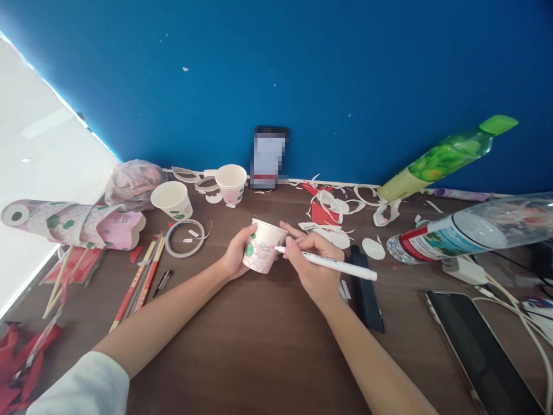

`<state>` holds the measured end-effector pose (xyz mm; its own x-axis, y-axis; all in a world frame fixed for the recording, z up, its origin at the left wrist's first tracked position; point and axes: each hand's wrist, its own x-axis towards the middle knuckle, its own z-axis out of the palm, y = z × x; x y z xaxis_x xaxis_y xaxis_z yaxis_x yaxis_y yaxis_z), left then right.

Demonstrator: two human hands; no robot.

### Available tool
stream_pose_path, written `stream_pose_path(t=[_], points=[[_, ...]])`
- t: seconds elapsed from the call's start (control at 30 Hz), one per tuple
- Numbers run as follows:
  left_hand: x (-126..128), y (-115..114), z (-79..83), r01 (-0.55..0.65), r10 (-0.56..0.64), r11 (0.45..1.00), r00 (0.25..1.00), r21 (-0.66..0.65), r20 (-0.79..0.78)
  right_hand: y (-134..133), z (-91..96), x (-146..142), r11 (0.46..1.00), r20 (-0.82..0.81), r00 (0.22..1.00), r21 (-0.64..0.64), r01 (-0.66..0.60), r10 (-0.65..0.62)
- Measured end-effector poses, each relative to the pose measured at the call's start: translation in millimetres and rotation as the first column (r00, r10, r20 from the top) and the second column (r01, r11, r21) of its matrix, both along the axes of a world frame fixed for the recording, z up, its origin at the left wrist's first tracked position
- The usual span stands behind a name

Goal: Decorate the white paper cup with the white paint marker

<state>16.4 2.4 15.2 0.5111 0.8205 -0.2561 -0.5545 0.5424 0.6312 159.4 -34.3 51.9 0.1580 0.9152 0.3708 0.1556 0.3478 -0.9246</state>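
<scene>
"What is being held?"
"Over the table (259,346), a paper cup (262,253) is being clasped at its nine-o'clock side by the left hand (237,253). A white marker (341,266) is being pinched between the thumb and fingers of the right hand (317,279)."
"Is the cup's printed side being touched by the nib (277,249)?"
"Apparently, though contact is not being shown clearly."
"And around the cup?"
"At twelve o'clock a phone (268,158) is being propped up, with a second cup (231,183) at eleven and a tape roll (184,253) at nine."
</scene>
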Motion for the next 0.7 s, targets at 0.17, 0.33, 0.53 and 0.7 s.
stream_pose_path(t=[0.17, 0.33, 0.53, 0.7], points=[[-0.9, 0.7, -3.3, 0.0, 0.0, 1.0, 1.0, -0.006, 0.005, 0.7, 1.8, 0.0, 1.0, -0.026, 1.0, 0.006, -0.002, 0.003], [-2.4, 1.1, -4.0, 0.025, -0.025, 1.0, 1.0, 0.016, -0.001, 1.1, 2.7, 0.0, 0.999, -0.03, 0.999, 0.034, -0.019, 0.02], [-3.6, 1.0, -1.0, 0.048, -0.048, 0.999, 0.999, 0.011, -0.006, 1.2, 1.8, 0.7, 0.999, -0.013, 1.0, 0.037, -0.02, 0.021], [-3.5, 1.1, -0.4, 0.034, -0.034, 0.999, 0.999, -0.009, 0.008, 1.1, 3.0, 0.4, 0.999, 0.002, 1.0, 0.032, -0.03, 0.03]])
